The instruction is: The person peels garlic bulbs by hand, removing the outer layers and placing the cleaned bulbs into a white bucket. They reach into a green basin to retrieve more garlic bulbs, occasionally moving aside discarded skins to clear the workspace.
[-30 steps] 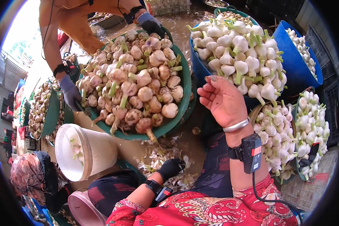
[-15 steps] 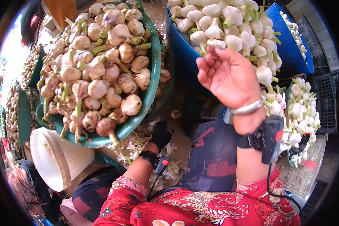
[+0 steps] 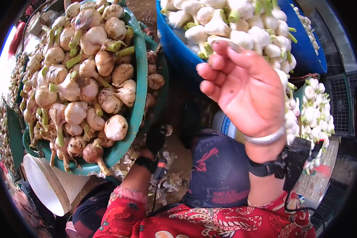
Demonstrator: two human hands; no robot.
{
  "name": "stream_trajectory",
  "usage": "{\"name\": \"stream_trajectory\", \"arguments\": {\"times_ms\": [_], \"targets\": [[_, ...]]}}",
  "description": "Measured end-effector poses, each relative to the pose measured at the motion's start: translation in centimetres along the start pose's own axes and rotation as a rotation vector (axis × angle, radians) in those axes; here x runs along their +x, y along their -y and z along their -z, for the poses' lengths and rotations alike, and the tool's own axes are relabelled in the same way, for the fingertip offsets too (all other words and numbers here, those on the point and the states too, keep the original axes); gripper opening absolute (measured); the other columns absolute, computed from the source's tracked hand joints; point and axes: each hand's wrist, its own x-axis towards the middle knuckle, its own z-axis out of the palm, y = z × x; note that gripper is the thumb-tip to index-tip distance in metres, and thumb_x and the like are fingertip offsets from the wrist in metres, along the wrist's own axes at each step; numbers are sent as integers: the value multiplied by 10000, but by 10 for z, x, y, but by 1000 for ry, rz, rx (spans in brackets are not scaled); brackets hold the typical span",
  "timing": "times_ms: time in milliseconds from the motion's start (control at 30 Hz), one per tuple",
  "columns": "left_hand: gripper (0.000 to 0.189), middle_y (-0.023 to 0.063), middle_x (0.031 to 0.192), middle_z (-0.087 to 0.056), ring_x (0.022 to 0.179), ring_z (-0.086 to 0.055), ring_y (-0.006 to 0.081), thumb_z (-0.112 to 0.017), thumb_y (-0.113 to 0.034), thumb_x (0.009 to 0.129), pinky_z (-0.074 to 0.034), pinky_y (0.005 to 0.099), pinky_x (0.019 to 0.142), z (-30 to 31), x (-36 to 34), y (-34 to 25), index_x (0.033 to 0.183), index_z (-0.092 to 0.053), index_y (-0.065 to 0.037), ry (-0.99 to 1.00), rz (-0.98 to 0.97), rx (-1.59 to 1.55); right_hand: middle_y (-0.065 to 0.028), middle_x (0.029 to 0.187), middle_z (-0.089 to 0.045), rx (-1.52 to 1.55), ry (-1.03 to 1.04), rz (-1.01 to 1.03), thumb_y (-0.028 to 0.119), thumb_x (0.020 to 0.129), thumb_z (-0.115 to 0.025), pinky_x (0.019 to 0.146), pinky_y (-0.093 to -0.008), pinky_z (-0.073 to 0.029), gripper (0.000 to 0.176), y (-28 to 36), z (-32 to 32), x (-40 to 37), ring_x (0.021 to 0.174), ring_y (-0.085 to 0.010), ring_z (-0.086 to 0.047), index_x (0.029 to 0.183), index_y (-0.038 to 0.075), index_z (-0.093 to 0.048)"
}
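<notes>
My right hand (image 3: 246, 89) is palm up with fingers loosely curled and apart, and nothing lies in the palm. It is in front of a blue tub (image 3: 178, 51) heaped with pale, peeled-looking garlic bulbs (image 3: 218, 23); the fingertips overlap these bulbs in view, and contact cannot be made out. Low in the shade beside the green basket (image 3: 139, 79), my left hand (image 3: 156, 137) wears a dark glove. Its fingers are hard to see, with a small garlic-like piece (image 3: 169, 130) next to them. Unpeeled, soil-marked garlic bulbs (image 3: 87, 79) fill the basket.
A white bucket (image 3: 47, 182) lies tilted at lower left. Garlic skins (image 3: 170, 166) litter the wet ground. At right are more white garlic (image 3: 315, 107), a woven tray (image 3: 317, 170) and a dark crate (image 3: 339, 103). A labelled pail (image 3: 224, 125) stands behind my knee.
The view has shifted, so the basket and blue tub appear further left. My right hand looks larger and nearer, still palm up. My left hand remains low by the basket.
</notes>
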Motion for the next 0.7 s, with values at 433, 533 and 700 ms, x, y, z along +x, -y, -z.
{"name": "stream_trajectory", "arguments": {"times_ms": [433,533,700], "targets": [[172,94,891,-642,763,-633,201,-523,-115,892,-510,319,689,229,-153,-260,993,-590,8,-419,87,-1057,-79,980,-620,-1128,421,116,154,794,-662,785,-282,-491,476,-98,-76,-57,850,-126,-601,1232,18,-535],[185,97,838,-606,746,-589,209,-542,47,815,-454,307,613,240,-178,-269,981,-609,1,-495,-7,-827,-44,1128,-572,-683,530,-136,-4,738,-724,860,-269,-480,692,-117,-84,-87,969,-101,-564,1357,56,-421],[305,79,964,-636,831,-621,144,-517,-150,927,-500,265,734,232,-207,-257,1172,-553,29,-524,-110,-815,-32,1118,-589,-758,482,75,-35,733,-724,845,-251,-482,591,-144,-96,-117,968,-77,-560,1280,34,-508]]}}
